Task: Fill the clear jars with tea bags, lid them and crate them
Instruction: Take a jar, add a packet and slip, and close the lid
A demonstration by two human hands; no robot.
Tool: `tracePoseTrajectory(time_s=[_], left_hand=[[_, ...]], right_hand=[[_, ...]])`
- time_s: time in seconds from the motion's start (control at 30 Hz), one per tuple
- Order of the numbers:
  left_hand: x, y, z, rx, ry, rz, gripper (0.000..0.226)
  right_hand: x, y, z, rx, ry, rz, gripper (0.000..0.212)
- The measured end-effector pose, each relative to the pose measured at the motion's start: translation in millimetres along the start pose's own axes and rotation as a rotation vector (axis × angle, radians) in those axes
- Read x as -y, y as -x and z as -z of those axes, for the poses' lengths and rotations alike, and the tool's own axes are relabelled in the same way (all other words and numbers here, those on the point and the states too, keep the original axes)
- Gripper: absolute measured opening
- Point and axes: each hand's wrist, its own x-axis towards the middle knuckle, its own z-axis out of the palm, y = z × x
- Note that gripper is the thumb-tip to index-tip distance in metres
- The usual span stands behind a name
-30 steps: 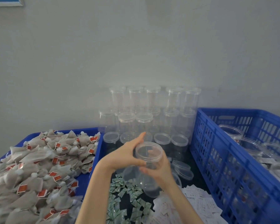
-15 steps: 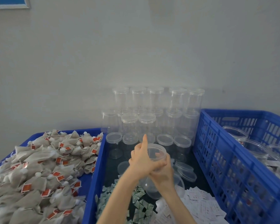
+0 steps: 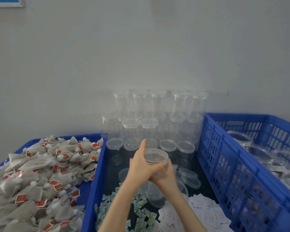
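Head view, looking forward and down: both forearms reach into the middle blue bin (image 3: 97, 173), where a clear jar (image 3: 155, 174) is held above the bin floor. Left hand (image 3: 141, 164) wraps the jar's upper part from the left, thumb curled across its front and index finger (image 3: 143, 144) pointing straight up past the rim. Right hand (image 3: 166, 174) grips the jar body from below and to the right, fingers curled round it. Jar's top ring (image 3: 156, 155) is at the fingertips; whether this ring is a lid or the bare mouth cannot be told through the clear plastic. Stacked empty jars (image 3: 157, 118), lidded, stand in tiers against the grey wall (image 3: 141, 47) at the far end of this bin. Loose lids (image 3: 189, 178) lie on the dark floor just right of the hands. Small green-white sachets (image 3: 141, 208) lie scattered below the wrists, with white paper slips (image 3: 206, 213) beside them to the right. Heaped tea bags (image 3: 40, 178) with red tags fill the left blue tray (image 3: 84, 190). Blue slatted crate (image 3: 224, 164) at the right holds clear jars (image 3: 256, 153), their contents too blurred to tell
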Motion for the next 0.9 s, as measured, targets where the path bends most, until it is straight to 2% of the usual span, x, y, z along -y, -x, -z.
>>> tracePoseTrajectory(time_s=[0.07, 0.13, 0.27, 0.37, 0.43, 0.53, 0.6, 0.67, 0.73, 0.83, 0.9], left_hand=[[-2.8, 6.8, -19.4, -0.217, -0.149, 0.040, 0.106], [-3.9, 11.5, -30.9, -0.334, -0.208, 0.054, 0.105], [-5.3, 13.7, -42.3, -0.387, -0.268, 0.072, 0.110], [-1.9, 6.3, -29.4, -0.210, -0.193, 0.048, 0.123], [2.6, -1.8, -5.0, -0.011, -0.008, 0.028, 0.128], [11.9, -9.5, 23.9, 0.252, 0.133, 0.011, 0.120], [14.2, -9.5, 29.2, 0.366, 0.202, 0.003, 0.118], [13.9, -7.0, 26.8, 0.388, 0.239, -0.022, 0.113], [9.2, -2.4, 16.9, 0.238, 0.140, -0.040, 0.104], [-2.0, 8.0, -11.2, -0.178, -0.058, 0.022, 0.091], [-8.4, 16.1, -27.5, -0.316, -0.151, 0.058, 0.092]], right_hand=[[4.3, 4.7, -2.0, -0.078, 0.165, 0.025, 0.074], [7.1, 7.3, -3.4, -0.122, 0.268, 0.022, 0.066], [6.5, 5.2, -5.1, -0.170, 0.249, -0.023, 0.052], [9.2, -1.1, 3.8, -0.077, 0.176, -0.089, 0.050], [11.8, -3.6, 17.4, 0.070, 0.052, -0.108, 0.061], [16.7, 2.5, 35.3, 0.324, -0.084, -0.077, 0.078], [18.7, 5.9, 37.2, 0.435, -0.101, -0.062, 0.078], [18.2, 6.2, 33.0, 0.425, -0.081, -0.066, 0.075], [16.3, 4.4, 20.6, 0.295, 0.015, -0.051, 0.077], [14.4, 2.7, 1.6, 0.024, 0.219, -0.068, 0.082], [10.3, 3.6, -3.9, -0.021, 0.272, -0.066, 0.080]])
